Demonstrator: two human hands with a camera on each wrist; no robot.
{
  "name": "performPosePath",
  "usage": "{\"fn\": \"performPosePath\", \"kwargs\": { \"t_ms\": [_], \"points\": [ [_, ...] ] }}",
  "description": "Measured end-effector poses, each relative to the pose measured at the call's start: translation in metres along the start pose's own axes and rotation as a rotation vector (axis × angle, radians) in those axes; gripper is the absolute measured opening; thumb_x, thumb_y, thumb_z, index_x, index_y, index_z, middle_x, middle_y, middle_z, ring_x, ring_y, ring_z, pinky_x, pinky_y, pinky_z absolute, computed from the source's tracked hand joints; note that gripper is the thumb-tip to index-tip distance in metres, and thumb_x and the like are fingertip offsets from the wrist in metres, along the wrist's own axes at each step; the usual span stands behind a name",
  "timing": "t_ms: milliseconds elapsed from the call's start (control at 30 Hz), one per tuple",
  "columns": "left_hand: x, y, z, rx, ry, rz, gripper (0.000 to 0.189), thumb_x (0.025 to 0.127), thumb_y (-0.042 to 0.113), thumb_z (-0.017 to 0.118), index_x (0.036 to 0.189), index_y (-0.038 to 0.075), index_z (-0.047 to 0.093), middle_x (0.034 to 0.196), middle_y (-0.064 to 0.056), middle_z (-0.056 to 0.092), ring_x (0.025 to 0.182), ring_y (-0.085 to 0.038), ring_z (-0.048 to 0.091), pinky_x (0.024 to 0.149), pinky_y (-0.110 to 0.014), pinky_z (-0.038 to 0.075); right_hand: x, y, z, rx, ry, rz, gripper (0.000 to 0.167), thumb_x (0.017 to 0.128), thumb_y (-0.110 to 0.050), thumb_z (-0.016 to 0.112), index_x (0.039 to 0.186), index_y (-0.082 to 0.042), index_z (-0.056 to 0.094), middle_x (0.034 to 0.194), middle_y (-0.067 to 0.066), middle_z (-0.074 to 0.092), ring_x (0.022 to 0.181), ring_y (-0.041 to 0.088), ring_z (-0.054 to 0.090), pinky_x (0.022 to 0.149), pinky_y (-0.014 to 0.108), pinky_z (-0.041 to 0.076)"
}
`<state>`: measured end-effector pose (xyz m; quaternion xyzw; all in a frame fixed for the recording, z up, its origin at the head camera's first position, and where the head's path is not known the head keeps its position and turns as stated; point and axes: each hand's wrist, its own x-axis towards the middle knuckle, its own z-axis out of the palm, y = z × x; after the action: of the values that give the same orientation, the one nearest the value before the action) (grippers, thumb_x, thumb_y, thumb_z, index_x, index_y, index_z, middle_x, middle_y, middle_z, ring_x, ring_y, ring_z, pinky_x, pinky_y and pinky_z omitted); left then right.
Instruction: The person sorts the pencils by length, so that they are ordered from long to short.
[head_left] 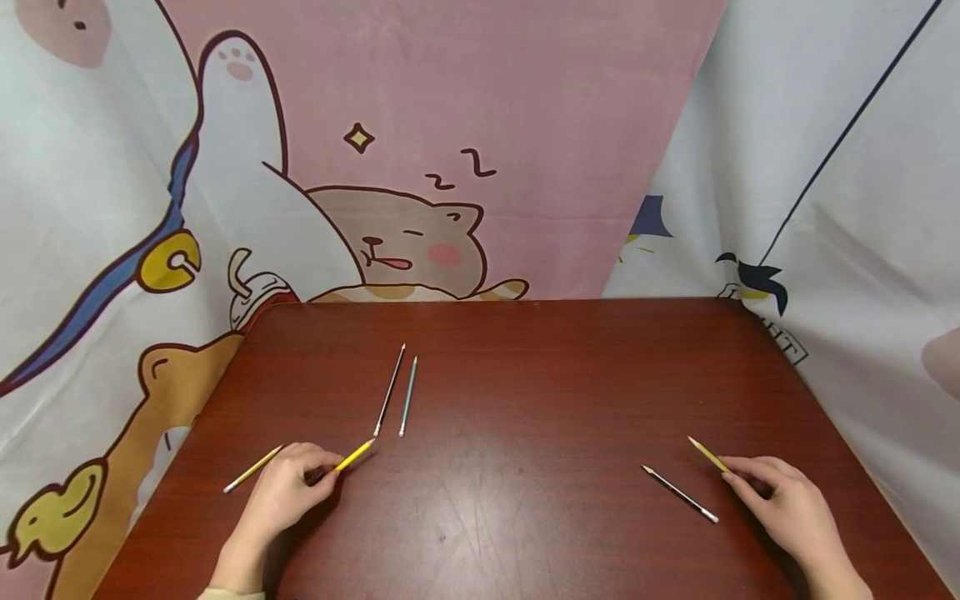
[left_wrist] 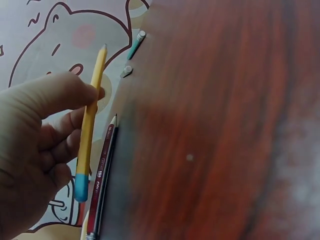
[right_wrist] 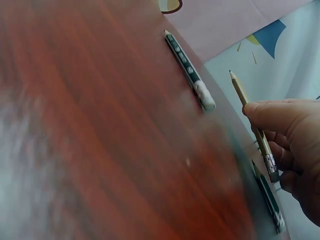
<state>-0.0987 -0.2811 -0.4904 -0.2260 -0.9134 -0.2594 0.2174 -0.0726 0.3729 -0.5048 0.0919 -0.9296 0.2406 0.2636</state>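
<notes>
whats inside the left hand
A yellow pencil, pinched in the left hand. The left wrist view shows both its ends; the pinched stretch is partly covered from sight.

In front of you is a shiny, red-brown desk (head_left: 525,375). Behind it you see a big cloth (head_left: 570,108), pink in the middle and white on both sides. On it, a sleepy animal (head_left: 442,229) sticks out its tongue near a little star (head_left: 358,138). A yellow bell (head_left: 156,267) on a blue band (head_left: 97,298) is at your left, a dark bird (head_left: 759,277) at your right. Light shines on the wood near you.
</notes>
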Motion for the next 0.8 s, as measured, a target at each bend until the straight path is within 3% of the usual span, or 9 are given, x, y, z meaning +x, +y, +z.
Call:
{"fn": "performPosePath", "kwargs": {
  "t_ms": [200,533,800],
  "points": [
    [0.006,0.005,0.000,-0.029,-0.028,-0.068,0.029,0.066,-0.005,0.081,0.084,0.018,0.076,0.079,0.013,0.064,0.066,0.000,0.054,0.058,-0.014,0.041,0.008,-0.009,0.002,0.007,-0.015,0.009,0.032,0.068,0.001,0.085,0.095,-0.014,0.077,0.085,-0.002,0.067,0.073,-0.005,0.051,0.062,0.018,0.038],
    [0.017,0.011,0.003,-0.039,-0.025,-0.073,0.026,0.068,-0.005,0.080,0.084,0.015,0.074,0.078,0.009,0.064,0.065,-0.004,0.056,0.056,-0.021,0.046,0.020,-0.022,0.014,0.057,-0.033,-0.010,0.032,0.069,0.002,0.085,0.095,-0.014,0.076,0.080,-0.006,0.063,0.066,0.004,0.050,0.058,0.018,0.035],
    [0.030,0.022,0.013,-0.076,-0.024,-0.085,0.029,0.069,-0.008,0.079,0.086,0.014,0.074,0.080,0.008,0.065,0.066,-0.004,0.057,0.056,-0.024,0.048,0.031,-0.042,0.032,0.095,-0.068,-0.013,0.030,0.073,0.000,0.084,0.096,-0.017,0.075,0.079,-0.010,0.062,0.061,0.003,0.045,0.053,0.017,0.031]
  ]
}}
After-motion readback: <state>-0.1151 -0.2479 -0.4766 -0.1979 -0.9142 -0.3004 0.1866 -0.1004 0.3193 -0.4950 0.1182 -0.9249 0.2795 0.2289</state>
